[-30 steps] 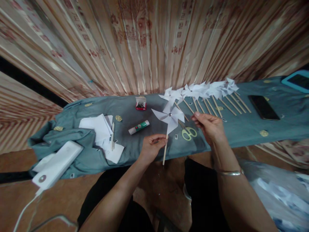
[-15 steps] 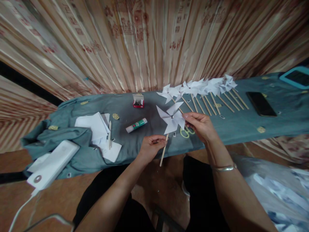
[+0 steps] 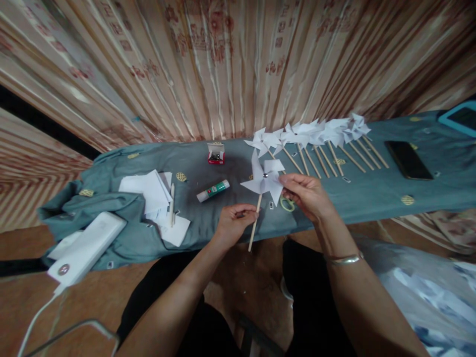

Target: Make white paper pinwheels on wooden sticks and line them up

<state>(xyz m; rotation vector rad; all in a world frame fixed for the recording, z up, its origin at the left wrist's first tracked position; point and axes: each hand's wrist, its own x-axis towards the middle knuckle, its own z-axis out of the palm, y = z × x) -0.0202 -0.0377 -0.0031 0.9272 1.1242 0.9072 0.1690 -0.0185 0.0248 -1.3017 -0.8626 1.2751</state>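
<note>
A white paper pinwheel (image 3: 265,184) with a metal pin at its centre is held up over the table's front edge. My left hand (image 3: 235,224) is closed round its wooden stick, a little below the blades. At the right side of the wheel, my right hand (image 3: 305,194) pinches a paper blade between thumb and fingers. Yellow-green scissors handles (image 3: 287,204) lie on the cloth behind and beneath the pinwheel, partly hidden by it and my right hand.
Finished pinwheels (image 3: 312,133) lie in a row along the back. A glue stick (image 3: 213,191), red box of pins (image 3: 216,154), paper squares (image 3: 139,191) and pen (image 3: 171,206) are on the left, beside a white power bank (image 3: 87,247). A phone (image 3: 408,160) rests at right.
The pinwheel's blades have turned about the pin, and the wheel has risen slightly. Both hands keep their hold, and the whole view has shifted a little.
</note>
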